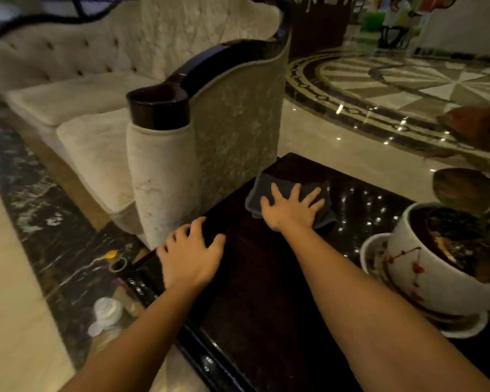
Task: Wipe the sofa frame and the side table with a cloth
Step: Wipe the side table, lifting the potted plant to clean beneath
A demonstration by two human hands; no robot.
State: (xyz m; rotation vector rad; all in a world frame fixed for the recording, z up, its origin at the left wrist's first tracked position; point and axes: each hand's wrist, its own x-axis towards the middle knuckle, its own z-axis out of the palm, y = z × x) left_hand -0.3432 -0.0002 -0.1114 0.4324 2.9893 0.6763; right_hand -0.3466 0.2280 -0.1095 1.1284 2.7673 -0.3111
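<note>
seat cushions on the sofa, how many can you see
2. One seat cushion is nearest, right beside the sofa arm; the other seat cushion lies beyond it, further along the sofa. More may lie past the left edge of the picture.

Tabletop: dark, glossy wood, set just beside the sofa arm.
Cloth: dark grey, folded, lying flat on the far part of the tabletop.
Right hand: palm down on the cloth, fingers spread.
Left hand: resting on the near left edge of the tabletop, fingers curled, holding nothing.
Sofa: pale tufted upholstery, 2 seat cushions in view; dark polished wooden frame capping the arm.
Plant pot: white with red pattern, on a saucer, right side of tabletop.
Floor: polished marble, patterned.
</note>
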